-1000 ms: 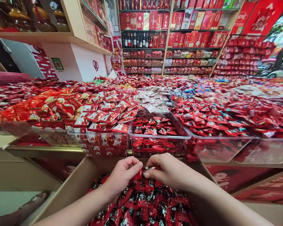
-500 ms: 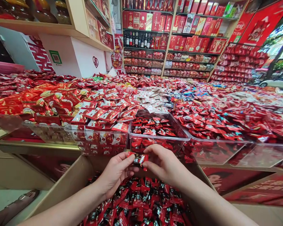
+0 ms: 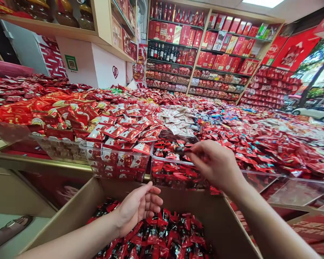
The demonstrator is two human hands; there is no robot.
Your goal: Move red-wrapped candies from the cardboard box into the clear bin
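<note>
nearest me, at the bottom of my head view, is an open cardboard box [image 3: 218, 216], its lower part filled with red-and-black wrapped sweets [image 3: 162, 237]. to the left of it a sandalled foot [image 3: 16, 223] rests on the pale floor [image 3: 5, 239].

my left hand [image 3: 139, 207] is over the box, palm turned inward, fingers loosely curled with nothing in them. farther forward, my right hand [image 3: 216, 162] pinches a single wrapped sweet [image 3: 180, 148] between thumb and fingertips; it is blurred, so i can't read its wrapper. i have that sweet above the clear tub [image 3: 172, 161], which holds more red-and-black pieces lying lower than the heaps around them. whether it touches those pieces, i cannot tell.

the tub is on the table [image 3: 70, 163], just beside a tub heaped with red-and-white packets [image 3: 124, 131] on its left. to its right i see a pile of red packets [image 3: 232, 142], and just behind it some white packets [image 3: 179, 117].

beyond the heaps i make out a white pillar [image 3: 108, 66], then shelves with dark bottles [image 3: 162, 53] and red boxes [image 3: 221, 61]. off to the far right, outside, is a white car [image 3: 317, 112].
</note>
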